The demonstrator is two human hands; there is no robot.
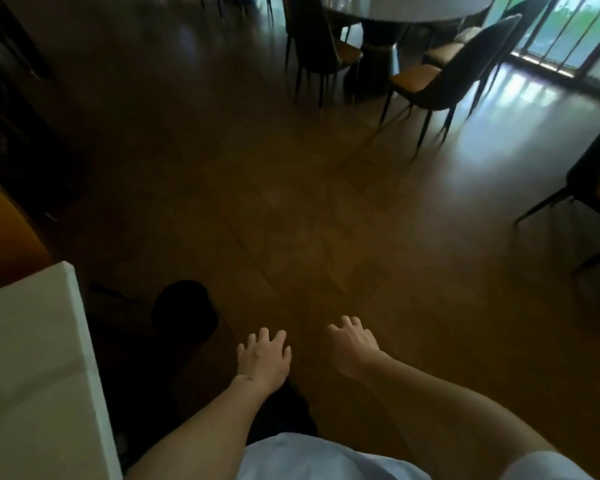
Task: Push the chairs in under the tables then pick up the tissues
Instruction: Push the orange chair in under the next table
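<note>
Bare forearms; left hand, right hand; pale light-blue short-sleeved top.

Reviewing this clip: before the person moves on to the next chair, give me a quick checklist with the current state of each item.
1. Left hand free: ok, open, holding nothing.
2. Right hand free: ok, open, holding nothing.
3. Floor between the person and the round table unobstructed: ok.
4. Chair on the near right of that table pushed in: not ok, it stands out from the table.
5. Chair on its left pushed in: cannot tell.
6. Tissues located: cannot tell, none visible.
</note>
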